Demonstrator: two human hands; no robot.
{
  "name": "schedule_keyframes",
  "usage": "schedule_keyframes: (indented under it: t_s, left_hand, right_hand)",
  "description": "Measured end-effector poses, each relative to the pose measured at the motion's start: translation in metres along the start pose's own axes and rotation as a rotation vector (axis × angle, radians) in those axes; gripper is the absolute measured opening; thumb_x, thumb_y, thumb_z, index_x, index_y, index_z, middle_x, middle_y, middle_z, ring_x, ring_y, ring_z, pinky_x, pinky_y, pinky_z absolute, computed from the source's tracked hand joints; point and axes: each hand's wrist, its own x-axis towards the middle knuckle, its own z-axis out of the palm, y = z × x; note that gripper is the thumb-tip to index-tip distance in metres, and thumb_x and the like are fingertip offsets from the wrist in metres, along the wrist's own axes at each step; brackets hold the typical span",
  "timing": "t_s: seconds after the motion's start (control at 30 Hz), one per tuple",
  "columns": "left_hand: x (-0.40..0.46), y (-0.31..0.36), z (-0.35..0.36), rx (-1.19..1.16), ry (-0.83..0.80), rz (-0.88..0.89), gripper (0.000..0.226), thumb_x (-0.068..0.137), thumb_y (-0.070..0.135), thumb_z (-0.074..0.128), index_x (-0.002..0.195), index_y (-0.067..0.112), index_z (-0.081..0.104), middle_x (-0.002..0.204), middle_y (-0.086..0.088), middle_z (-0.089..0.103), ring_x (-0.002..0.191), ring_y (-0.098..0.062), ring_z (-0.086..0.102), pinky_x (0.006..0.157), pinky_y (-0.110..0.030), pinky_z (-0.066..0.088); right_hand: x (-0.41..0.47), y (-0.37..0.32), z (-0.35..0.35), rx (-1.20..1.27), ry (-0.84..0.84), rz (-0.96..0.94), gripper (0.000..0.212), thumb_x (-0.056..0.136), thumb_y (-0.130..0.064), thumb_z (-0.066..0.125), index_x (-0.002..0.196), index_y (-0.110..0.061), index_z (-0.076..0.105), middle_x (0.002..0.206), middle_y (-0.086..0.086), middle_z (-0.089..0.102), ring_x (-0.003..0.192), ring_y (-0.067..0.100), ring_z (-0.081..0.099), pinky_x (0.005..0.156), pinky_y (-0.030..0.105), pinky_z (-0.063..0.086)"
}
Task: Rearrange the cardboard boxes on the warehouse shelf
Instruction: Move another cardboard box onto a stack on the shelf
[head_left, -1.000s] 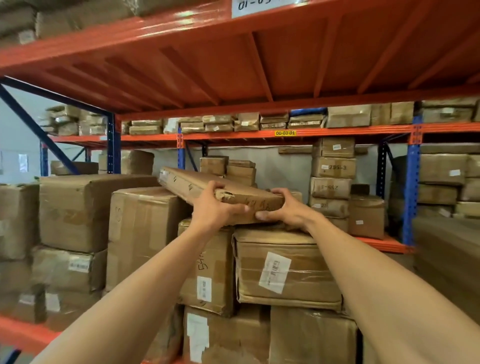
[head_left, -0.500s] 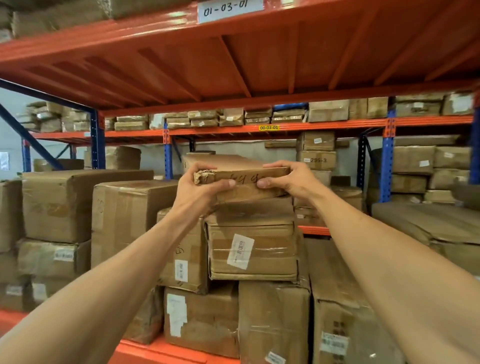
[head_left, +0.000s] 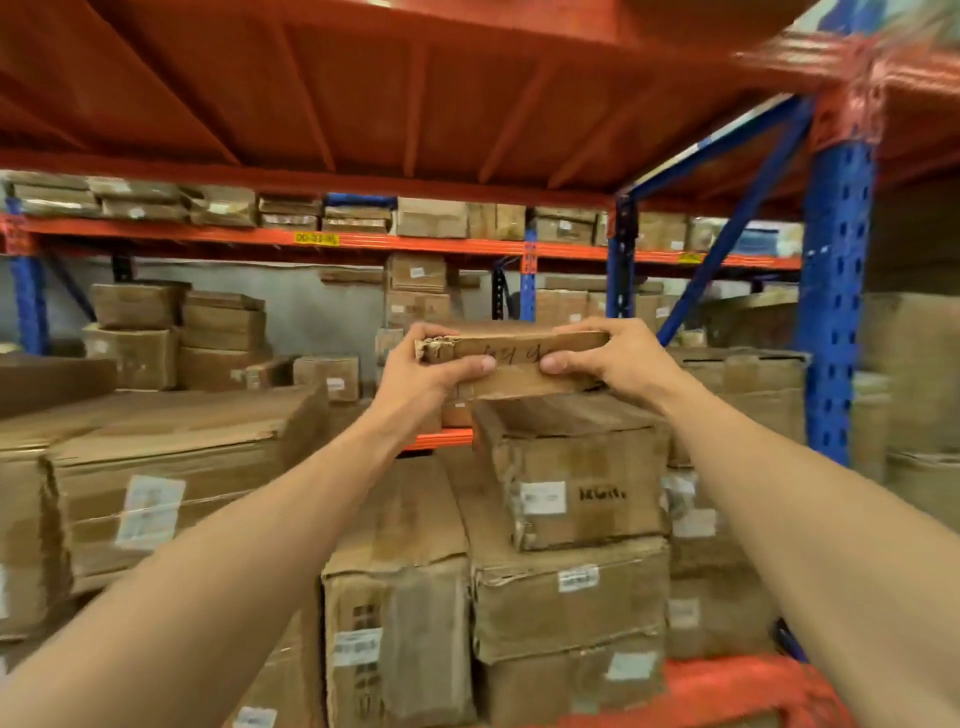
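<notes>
I hold a flat cardboard box (head_left: 514, 358) end-on in front of me, its worn near edge bearing handwriting. My left hand (head_left: 421, 374) grips its left end and my right hand (head_left: 608, 364) grips its right end, thumbs on the near face. The box hovers just above a taped carton with a white label (head_left: 582, 478) that tops a stack on the shelf. Whether the flat box touches that carton is unclear.
Stacked cartons fill the shelf below and to the left (head_left: 171, 478). A blue upright (head_left: 834, 291) stands at the right, with an orange shelf deck (head_left: 415, 93) overhead. More boxes sit on the far rack (head_left: 431, 218) behind.
My view and the flat box have swung right, away from the left stacks. The box now sits level over a different, labelled carton near the blue upright. Both hands kept their grip.
</notes>
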Motion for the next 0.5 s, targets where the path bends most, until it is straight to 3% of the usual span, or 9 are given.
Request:
schedule_keyframes:
  t_s: [0.1, 0.2, 0.27, 0.33, 0.37, 0.5]
  left_hand:
    - [0.002, -0.017, 0.049, 0.097, -0.099, -0.022, 0.056, 0.066, 0.035, 0.097, 0.110, 0.021, 0.066, 0.102, 0.001, 0.077, 0.099, -0.018, 0.075, 0.079, -0.032, 0.064]
    - [0.001, -0.031, 0.088, 0.594, -0.306, -0.010, 0.068, 0.072, 0.068, 0.081, 0.126, 0.037, 0.055, 0.123, -0.003, 0.067, 0.115, -0.024, 0.063, 0.096, -0.042, 0.056]
    - [0.001, -0.036, 0.106, 0.764, -0.360, -0.012, 0.089, 0.067, 0.077, 0.077, 0.140, 0.038, 0.045, 0.135, -0.012, 0.060, 0.124, -0.032, 0.056, 0.101, -0.043, 0.051]
    - [0.004, -0.035, 0.114, 0.755, -0.357, -0.019, 0.104, 0.059, 0.076, 0.082, 0.146, 0.032, 0.043, 0.141, -0.012, 0.058, 0.128, -0.031, 0.055, 0.101, -0.041, 0.049]
    - [0.006, -0.034, 0.114, 0.748, -0.353, -0.023, 0.107, 0.058, 0.074, 0.084, 0.146, 0.029, 0.044, 0.142, -0.011, 0.059, 0.128, -0.029, 0.056, 0.100, -0.039, 0.049]
    - [0.013, -0.035, 0.114, 0.767, -0.353, -0.083, 0.099, 0.067, 0.061, 0.087, 0.148, 0.024, 0.043, 0.143, -0.010, 0.058, 0.126, -0.027, 0.057, 0.096, -0.035, 0.048]
  right_hand:
    - [-0.018, 0.033, -0.040, -0.038, 0.038, 0.087, 0.055, 0.047, -0.058, 0.097, 0.096, -0.039, 0.081, 0.094, -0.016, 0.077, 0.092, 0.001, 0.070, 0.079, 0.024, 0.055]
    - [-0.036, 0.061, -0.068, -0.226, 0.062, 0.115, 0.058, 0.047, -0.060, 0.093, 0.098, -0.036, 0.080, 0.098, -0.018, 0.074, 0.105, 0.007, 0.066, 0.082, 0.019, 0.047]
    - [-0.040, 0.077, -0.079, -0.399, 0.039, 0.078, 0.063, 0.056, -0.060, 0.088, 0.114, -0.037, 0.075, 0.124, -0.011, 0.066, 0.129, 0.017, 0.053, 0.098, 0.019, 0.042]
    - [-0.034, 0.084, -0.086, -0.552, -0.017, 0.057, 0.064, 0.070, -0.063, 0.081, 0.128, -0.040, 0.067, 0.159, 0.000, 0.038, 0.150, 0.026, 0.025, 0.120, 0.041, 0.025]
    - [-0.029, 0.086, -0.088, -0.657, -0.066, 0.035, 0.065, 0.076, -0.066, 0.074, 0.135, -0.041, 0.062, 0.166, 0.001, 0.025, 0.153, 0.026, 0.015, 0.122, 0.048, 0.016]
    - [-0.012, 0.091, -0.084, -0.872, -0.212, -0.026, 0.071, 0.087, -0.072, 0.055, 0.150, -0.039, 0.046, 0.164, 0.004, 0.031, 0.154, 0.025, 0.008, 0.122, 0.052, 0.001]
